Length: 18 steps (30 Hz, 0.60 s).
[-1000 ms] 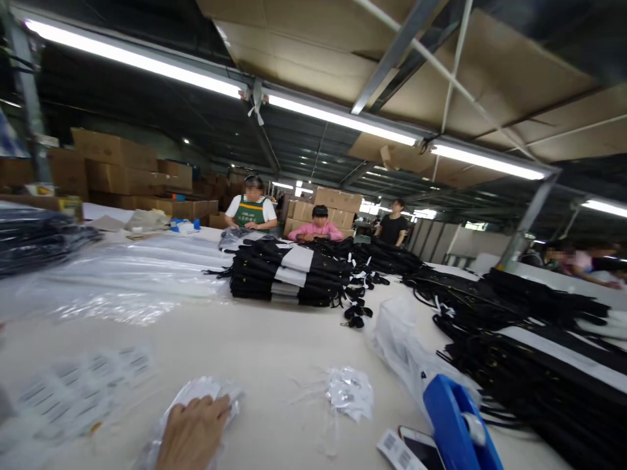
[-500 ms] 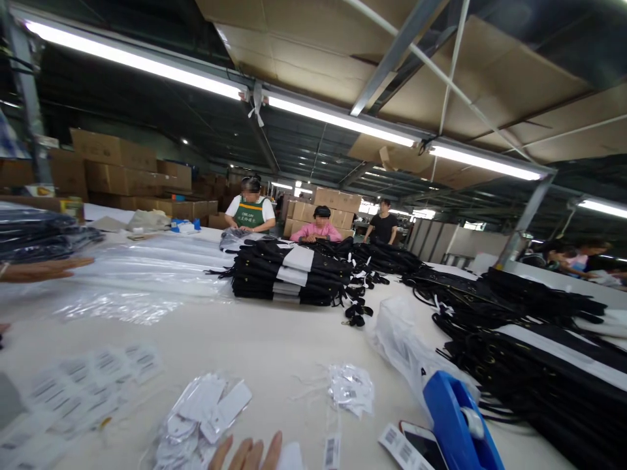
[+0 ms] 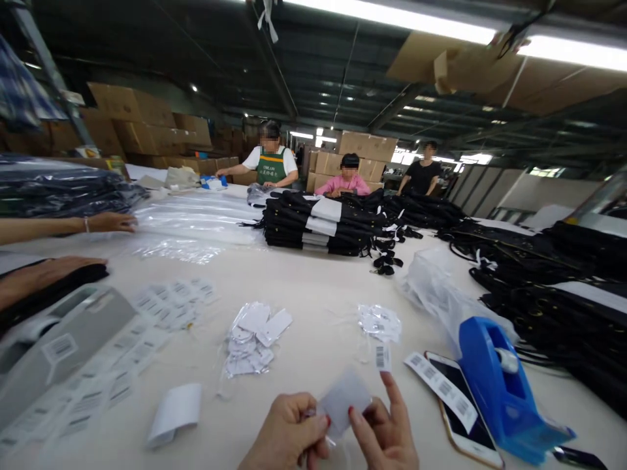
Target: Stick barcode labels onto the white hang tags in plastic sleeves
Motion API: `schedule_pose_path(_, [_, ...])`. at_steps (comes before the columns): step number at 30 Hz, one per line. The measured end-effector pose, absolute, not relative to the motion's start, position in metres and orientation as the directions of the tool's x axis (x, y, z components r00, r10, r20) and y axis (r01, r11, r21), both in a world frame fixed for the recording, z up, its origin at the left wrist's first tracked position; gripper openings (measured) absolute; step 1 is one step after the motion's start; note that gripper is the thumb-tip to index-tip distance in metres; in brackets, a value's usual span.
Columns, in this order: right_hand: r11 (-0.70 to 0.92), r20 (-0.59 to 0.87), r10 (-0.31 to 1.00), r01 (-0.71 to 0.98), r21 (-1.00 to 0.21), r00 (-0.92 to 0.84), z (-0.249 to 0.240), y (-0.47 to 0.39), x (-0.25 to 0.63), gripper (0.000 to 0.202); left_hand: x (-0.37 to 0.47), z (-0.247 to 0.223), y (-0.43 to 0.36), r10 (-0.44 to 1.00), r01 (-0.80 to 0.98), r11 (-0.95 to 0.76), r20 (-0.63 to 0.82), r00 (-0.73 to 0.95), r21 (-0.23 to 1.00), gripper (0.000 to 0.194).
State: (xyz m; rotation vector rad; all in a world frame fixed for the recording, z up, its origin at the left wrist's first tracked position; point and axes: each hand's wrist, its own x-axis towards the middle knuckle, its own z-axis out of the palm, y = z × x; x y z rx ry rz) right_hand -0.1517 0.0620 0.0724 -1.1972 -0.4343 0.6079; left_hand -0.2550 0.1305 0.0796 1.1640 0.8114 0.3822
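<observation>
Warehouse strip lights are glaring over the long white worktable (image 3: 304, 287), and low at its near edge a small white paper tag (image 3: 343, 403) is being pinched between both hands. The left hand (image 3: 287, 436) is closing thumb and forefinger on the tag's lower corner, while the right hand (image 3: 385, 434) is gripping its other side, index finger raised. A second ago only one hand was lying flat on the clear bag of white tags (image 3: 252, 336); now that bag is lying alone beyond the hands, so one tag has been drawn out and is being handled above the table. Just right of the hands, a barcode sticker strip (image 3: 441, 390) is lying across a smartphone (image 3: 458, 408), beside a blue tape dispenser (image 3: 494, 382). Farther off, stacks of folded black garments (image 3: 321, 225) are piling up, and a co-worker's arm (image 3: 68, 225) is now reaching in from the left toward clear plastic sleeves (image 3: 196, 219).
</observation>
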Motion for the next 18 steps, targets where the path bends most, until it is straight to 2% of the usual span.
schedule_pose_path(4, [0.234,-0.120,0.617,-0.326,-0.916,0.778,0.090,0.064,-0.150,0.093,-0.256,0.087,0.123,0.639,0.129,0.457,-0.426,0.640,0.880,0.046])
schedule_pose_path(12, [0.225,-0.202,0.598,-0.404,-0.887,0.776,0.091,0.065,-0.155,0.089,-0.257,0.077,0.108,0.663,0.071,0.513,-0.447,0.600,0.856,0.041])
schedule_pose_path(18, [0.168,-0.271,0.610,-0.456,-0.874,0.744,0.088,0.064,-0.166,0.100,-0.249,0.074,0.107,0.667,0.007,0.563,-0.459,0.586,0.827,0.051])
